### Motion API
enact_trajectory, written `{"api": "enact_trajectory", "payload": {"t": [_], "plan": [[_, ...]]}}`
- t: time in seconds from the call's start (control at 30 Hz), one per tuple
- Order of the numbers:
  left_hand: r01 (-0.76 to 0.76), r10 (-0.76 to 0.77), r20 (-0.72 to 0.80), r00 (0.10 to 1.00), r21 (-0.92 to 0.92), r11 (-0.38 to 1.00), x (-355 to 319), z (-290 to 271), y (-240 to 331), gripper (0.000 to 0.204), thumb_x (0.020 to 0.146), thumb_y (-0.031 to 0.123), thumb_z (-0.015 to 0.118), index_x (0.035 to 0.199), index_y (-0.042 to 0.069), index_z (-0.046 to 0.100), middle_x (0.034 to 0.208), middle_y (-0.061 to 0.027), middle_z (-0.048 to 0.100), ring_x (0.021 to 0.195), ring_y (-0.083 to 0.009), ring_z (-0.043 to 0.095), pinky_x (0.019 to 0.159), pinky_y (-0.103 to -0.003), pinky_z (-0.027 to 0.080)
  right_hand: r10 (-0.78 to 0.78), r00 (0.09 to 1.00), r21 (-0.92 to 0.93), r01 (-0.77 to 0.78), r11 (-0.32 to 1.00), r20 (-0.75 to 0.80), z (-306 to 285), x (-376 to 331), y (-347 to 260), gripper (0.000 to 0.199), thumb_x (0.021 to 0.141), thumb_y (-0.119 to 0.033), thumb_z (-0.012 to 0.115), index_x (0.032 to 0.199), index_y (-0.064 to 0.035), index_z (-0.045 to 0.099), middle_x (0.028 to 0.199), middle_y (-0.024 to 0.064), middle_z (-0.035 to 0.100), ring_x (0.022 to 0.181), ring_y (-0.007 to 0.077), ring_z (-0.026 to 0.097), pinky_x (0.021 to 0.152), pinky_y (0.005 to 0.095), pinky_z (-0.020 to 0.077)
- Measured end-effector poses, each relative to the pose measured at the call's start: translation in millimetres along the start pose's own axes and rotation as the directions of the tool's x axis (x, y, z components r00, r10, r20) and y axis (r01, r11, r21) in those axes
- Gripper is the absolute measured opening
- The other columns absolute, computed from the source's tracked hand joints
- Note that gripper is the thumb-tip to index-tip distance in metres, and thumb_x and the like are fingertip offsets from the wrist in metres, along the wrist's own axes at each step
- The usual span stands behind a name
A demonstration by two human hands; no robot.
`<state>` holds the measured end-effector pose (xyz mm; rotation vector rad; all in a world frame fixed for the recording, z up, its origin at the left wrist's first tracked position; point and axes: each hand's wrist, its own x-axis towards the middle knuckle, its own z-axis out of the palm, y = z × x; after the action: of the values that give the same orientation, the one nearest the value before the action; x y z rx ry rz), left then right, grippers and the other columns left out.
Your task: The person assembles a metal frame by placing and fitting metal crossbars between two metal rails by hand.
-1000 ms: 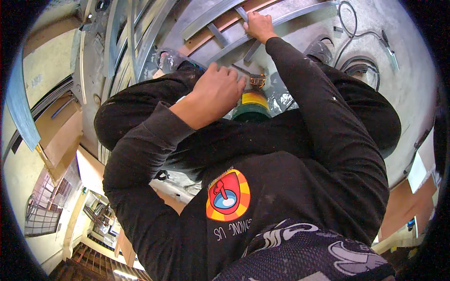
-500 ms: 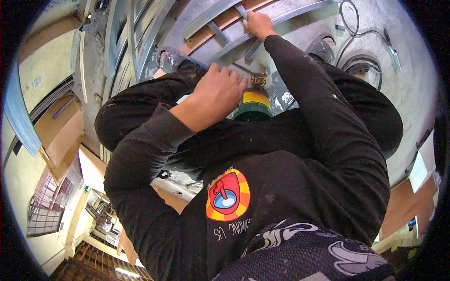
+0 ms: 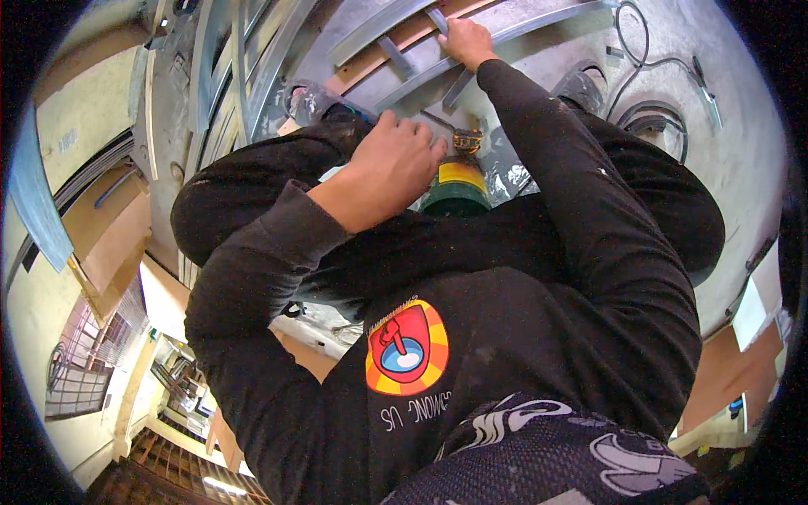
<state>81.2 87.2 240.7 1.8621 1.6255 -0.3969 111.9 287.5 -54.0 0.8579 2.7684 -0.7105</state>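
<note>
Our knees crowd the floor (image 3: 732, 160), leaving little bare room around the work. Our left hand (image 3: 391, 168) is curled over the top of a green and yellow tool (image 3: 455, 187) between our legs. Our right hand (image 3: 465, 40), farther out, grips a grey metal rail (image 3: 539, 27).

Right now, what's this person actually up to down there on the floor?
A person in a black long-sleeved top is crouched over grey metal framing strips laid on a concrete floor. The right hand reaches out and presses on one strip beside a wooden batten. The left hand is bent in close, gripping a small tool with a brass-coloured tip just above a green and yellow can. A black cable lies loose to the right.
</note>
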Motion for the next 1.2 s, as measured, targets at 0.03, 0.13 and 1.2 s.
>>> {"api": "enact_trajectory", "payload": {"t": [0.03,0.13,1.2], "plan": [[-0.005,0.005,-0.016,1.0,0.002,1.0,-1,1,0,0.049,0.086,0.027,0.068,0.13,0.008,0.058,0.109,-0.0114,0.064,0.104,-0.0286,0.064,0.09,-0.043,0.048,-0.003,1.0,0.009,0.003,1.0,0.007,-1,-1,0,0.037,0.085,-0.043,0.068,0.099,-0.0081,0.067,0.091,0.0184,0.072,0.087,0.0386,0.07,0.078,0.0502,0.0557],[-0.008,0.007,-0.017,1.0,-0.012,1.0,-1,-2,0,0.053,0.083,0.03,0.073,0.129,0.008,0.058,0.108,-0.0106,0.064,0.104,-0.0282,0.064,0.09,-0.042,0.048,0.004,1.0,-0.003,-0.004,1.0,0.015,-2,-2,3,0.04,0.086,-0.045,0.067,0.098,-0.0071,0.067,0.093,0.0182,0.071,0.088,0.0377,0.07,0.079,0.05,0.0546],[0.023,-0.021,-0.07,0.997,0.031,0.999,-10,25,8,0.037,0.094,0.022,0.053,0.128,0.012,0.063,0.104,-0.0091,0.068,0.098,-0.0253,0.066,0.086,-0.043,0.046,-0.215,0.963,0.092,0.202,0.975,0.165,58,-21,-97,0.038,0.084,-0.029,0.067,0.103,0.0033,0.061,0.102,0.0251,0.069,0.093,0.041,0.07,0.08,0.0498,0.0578]]}}
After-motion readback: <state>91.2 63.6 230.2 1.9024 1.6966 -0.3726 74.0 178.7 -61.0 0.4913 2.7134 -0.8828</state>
